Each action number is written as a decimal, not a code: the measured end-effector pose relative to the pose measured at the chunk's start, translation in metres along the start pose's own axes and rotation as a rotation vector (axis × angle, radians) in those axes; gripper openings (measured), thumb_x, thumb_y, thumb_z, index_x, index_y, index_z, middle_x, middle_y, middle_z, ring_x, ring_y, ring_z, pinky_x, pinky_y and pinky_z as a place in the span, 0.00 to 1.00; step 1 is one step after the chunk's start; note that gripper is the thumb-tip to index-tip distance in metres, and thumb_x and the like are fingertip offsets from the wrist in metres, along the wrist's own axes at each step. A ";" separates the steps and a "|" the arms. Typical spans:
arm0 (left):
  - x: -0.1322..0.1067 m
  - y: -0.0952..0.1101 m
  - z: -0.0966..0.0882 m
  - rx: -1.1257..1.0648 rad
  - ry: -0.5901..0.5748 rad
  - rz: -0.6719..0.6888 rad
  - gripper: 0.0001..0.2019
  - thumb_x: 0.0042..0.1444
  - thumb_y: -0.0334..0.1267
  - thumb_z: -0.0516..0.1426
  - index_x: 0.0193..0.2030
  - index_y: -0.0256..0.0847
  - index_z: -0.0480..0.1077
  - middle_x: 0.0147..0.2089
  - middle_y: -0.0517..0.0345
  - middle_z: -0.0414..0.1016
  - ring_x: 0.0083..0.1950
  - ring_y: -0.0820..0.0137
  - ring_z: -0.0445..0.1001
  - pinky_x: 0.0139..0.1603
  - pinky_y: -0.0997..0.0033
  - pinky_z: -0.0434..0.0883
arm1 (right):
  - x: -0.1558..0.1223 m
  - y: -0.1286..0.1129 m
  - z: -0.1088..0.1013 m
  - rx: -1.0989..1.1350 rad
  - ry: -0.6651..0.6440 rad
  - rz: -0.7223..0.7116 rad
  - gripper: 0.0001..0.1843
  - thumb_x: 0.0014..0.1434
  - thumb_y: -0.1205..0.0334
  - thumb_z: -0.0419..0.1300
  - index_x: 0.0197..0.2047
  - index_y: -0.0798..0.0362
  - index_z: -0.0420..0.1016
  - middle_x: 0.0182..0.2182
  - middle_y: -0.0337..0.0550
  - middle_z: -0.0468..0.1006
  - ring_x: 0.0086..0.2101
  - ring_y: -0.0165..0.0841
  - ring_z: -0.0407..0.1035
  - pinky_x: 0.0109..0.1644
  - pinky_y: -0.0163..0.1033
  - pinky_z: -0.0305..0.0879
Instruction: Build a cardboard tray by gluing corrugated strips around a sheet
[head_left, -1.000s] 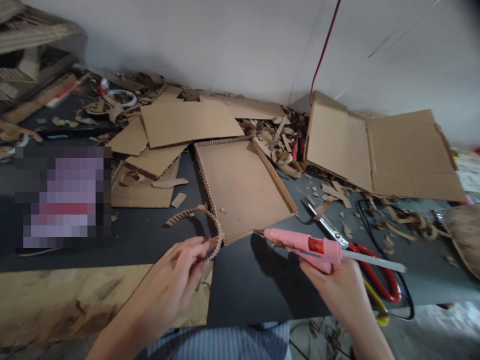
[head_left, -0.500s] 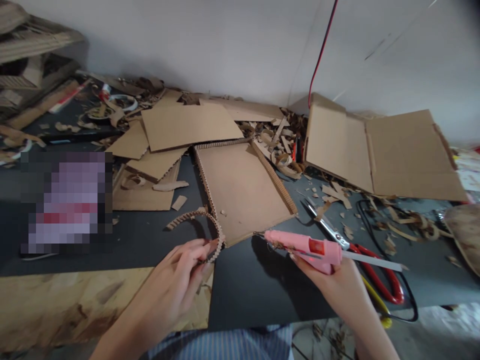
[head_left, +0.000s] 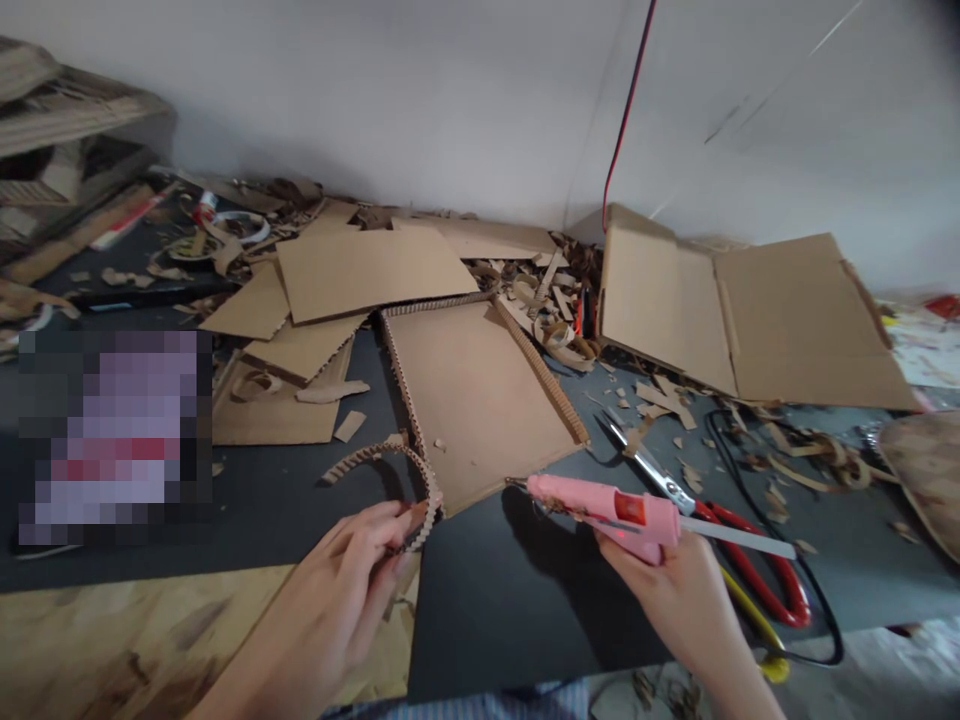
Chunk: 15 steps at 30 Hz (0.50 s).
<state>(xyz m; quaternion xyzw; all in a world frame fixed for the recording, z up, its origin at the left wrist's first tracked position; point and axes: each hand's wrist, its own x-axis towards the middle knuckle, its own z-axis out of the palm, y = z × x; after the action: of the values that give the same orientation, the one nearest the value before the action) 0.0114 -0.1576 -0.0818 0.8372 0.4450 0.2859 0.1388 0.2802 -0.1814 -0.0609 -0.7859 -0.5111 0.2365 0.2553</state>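
My right hand (head_left: 667, 590) is wrapped round the handle of a pink hot glue gun (head_left: 592, 500), a white glue stick (head_left: 739, 536) jutting from its back. Its nozzle touches or nearly touches the near edge of a shallow cardboard tray (head_left: 487, 400). Corrugated strips stand along the tray's left, far and right edges; its near edge has none. My left hand (head_left: 360, 570) pinches the curled corrugated cardboard strip (head_left: 427, 480) at the tray's near left corner. The strip's loose end (head_left: 349, 465) curves off to the left.
Red-handled scissors (head_left: 667, 485) and a black cord (head_left: 829, 610) lie at the right. Cardboard sheets (head_left: 375, 265) and scraps pile up behind the tray. A folded cardboard piece (head_left: 810, 320) stands at the back right. A pixelated object (head_left: 120, 430) is at the left.
The view has tilted slightly, so the scene sits a little lower and further left. The glue gun's nozzle stays near the tray's near edge; the left hand still pinches the strip.
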 end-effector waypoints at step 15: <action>-0.004 -0.005 0.006 0.026 0.021 0.014 0.07 0.60 0.36 0.44 0.44 0.44 0.59 0.41 0.52 0.76 0.41 0.67 0.76 0.38 0.69 0.75 | 0.000 0.007 -0.004 -0.008 0.019 -0.015 0.08 0.44 0.60 0.52 0.21 0.55 0.67 0.14 0.31 0.52 0.18 0.26 0.48 0.21 0.33 0.46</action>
<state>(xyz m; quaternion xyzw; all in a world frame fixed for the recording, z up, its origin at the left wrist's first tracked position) 0.0094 -0.1578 -0.0902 0.8389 0.4444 0.2898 0.1215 0.2875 -0.1847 -0.0629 -0.7853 -0.5153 0.2251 0.2590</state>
